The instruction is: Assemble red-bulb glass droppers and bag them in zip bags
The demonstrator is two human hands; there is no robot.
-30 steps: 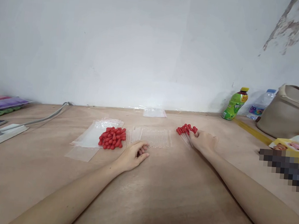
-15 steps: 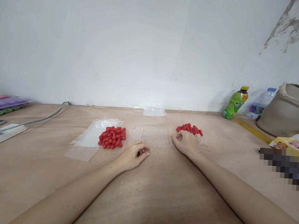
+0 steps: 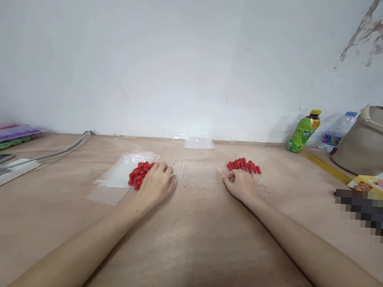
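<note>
My left hand [image 3: 157,180] lies over the right side of a pile of red rubber bulbs [image 3: 138,174]. Its fingers curl downward among them, and its fingertips are hidden. To the right of it, a row of thin clear dropper tubes [image 3: 197,176] lies side by side. Just past the row's right end, my right hand [image 3: 241,183] pinches one clear dropper tube [image 3: 220,170] between thumb and finger. Behind that hand is a group of droppers with red bulbs [image 3: 243,164] on their ends, their clear stems partly covered by the hand.
Clear zip bags [image 3: 118,173] lie left of the bulbs, and another bag stack [image 3: 199,143] lies by the wall. A green bottle [image 3: 303,131], a water bottle [image 3: 338,132] and a beige bag [image 3: 366,141] stand at right. A grey cable [image 3: 68,149] runs along the left.
My left hand has moved left and away from me, from below the tubes onto the red bulbs. My right hand stays nearly in place, with a tube now visible in its pinch.
</note>
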